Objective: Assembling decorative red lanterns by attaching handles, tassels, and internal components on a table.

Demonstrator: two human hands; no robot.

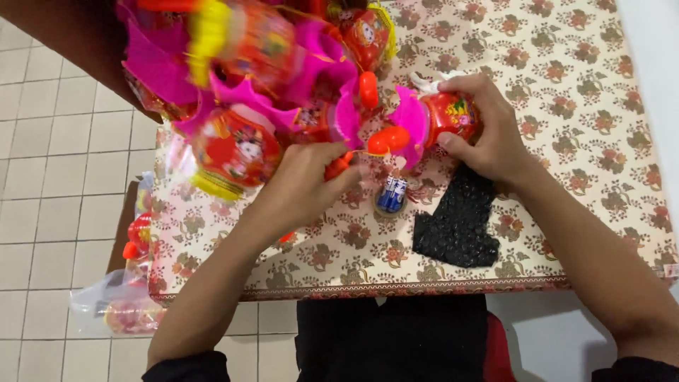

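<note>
1. Near edge: the counter (566, 233) carries a floral cloth. A black mesh piece (456, 223) lies flat near the right forearm, and a small blue item (391, 194) on a round base sits just left of it.
2. Near left, below the counter: a clear bag (117, 308) of more toys rests on the tiled floor (42, 177).
3. Middle: the left hand (311, 177) has its fingers pinched together on an orange handle (385, 140). The right hand (488, 131) has its fingers clamped around a red lantern (453, 113) with a pink rim, resting on the counter.
4. Far left: a cluster of pink and red lanterns (240, 78) hangs blurred above the counter.
5. Risk: the handle looks thin; pulling it at an angle against the held lantern could snap or unseat it. The cluster could snag the left hand.
</note>
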